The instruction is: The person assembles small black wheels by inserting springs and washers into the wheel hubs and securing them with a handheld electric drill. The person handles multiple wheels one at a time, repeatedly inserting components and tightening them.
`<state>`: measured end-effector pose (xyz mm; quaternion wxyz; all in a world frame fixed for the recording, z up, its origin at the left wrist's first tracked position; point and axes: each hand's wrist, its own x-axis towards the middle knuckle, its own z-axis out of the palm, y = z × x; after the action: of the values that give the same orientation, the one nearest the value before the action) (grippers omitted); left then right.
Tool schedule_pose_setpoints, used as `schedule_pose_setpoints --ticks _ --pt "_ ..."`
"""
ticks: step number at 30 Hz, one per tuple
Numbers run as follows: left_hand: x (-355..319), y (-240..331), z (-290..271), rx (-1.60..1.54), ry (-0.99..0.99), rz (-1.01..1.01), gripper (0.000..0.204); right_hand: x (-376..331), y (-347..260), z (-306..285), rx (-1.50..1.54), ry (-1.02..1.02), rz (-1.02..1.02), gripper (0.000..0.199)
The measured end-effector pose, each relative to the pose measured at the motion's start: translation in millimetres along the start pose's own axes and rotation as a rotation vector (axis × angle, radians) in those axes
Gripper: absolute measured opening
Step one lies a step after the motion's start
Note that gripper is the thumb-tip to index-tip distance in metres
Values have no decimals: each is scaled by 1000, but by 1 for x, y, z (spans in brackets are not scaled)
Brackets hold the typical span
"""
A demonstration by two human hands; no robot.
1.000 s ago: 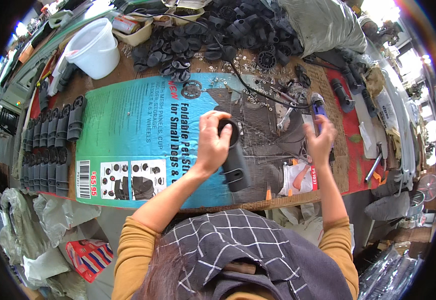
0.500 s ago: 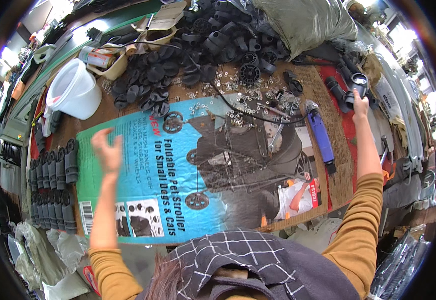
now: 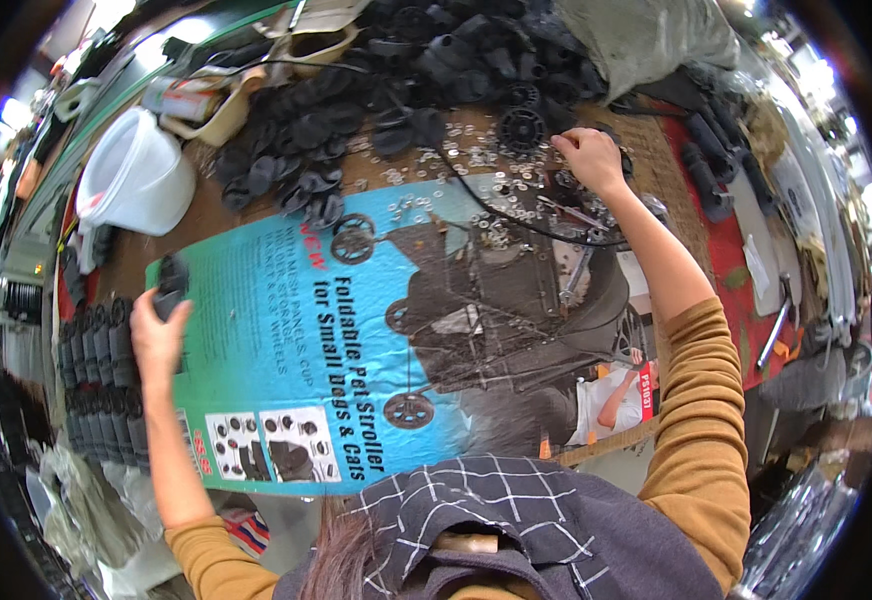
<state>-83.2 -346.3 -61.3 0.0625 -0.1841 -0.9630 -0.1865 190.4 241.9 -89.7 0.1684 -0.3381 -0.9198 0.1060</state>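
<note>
At the left edge of the printed cardboard sheet (image 3: 256, 300), my left hand (image 3: 159, 340) is closed round a black plastic fitting (image 3: 169, 288). That fitting stands upright in my grasp beside rows of similar black fittings (image 3: 106, 345). My right hand (image 3: 593, 160) is over the back of the worktable with its fingertips drawn together. Whatever is between those fingers, if anything, I cannot make out. Close by on its left lies a black spoked wheel-like disc (image 3: 522, 130). Small metal washers (image 3: 496, 235) are scattered around there, and a wrench (image 3: 578, 272) lies nearer to me.
A heap of black plastic parts (image 3: 436, 60) covers the back of the table. At the left back stand a white bucket (image 3: 141, 180) and a beige tray (image 3: 218, 118). A black cable (image 3: 486, 205) crosses the sheet. More black fittings (image 3: 706, 180) and a hammer (image 3: 776, 322) lie on the right.
My right hand has moved left from the black fittings at the far right to the back middle. My left hand, open before, has gone left and down and now holds a black fitting.
</note>
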Motion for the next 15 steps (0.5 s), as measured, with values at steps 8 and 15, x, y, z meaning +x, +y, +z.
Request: schedule_pose_setpoints --ticks 8,15 --pt "-148 202 39 -312 -273 440 75 -22 -35 -24 231 -124 -1 28" --pt "-159 236 36 -287 -713 389 96 -162 -125 -61 703 -349 -311 28"
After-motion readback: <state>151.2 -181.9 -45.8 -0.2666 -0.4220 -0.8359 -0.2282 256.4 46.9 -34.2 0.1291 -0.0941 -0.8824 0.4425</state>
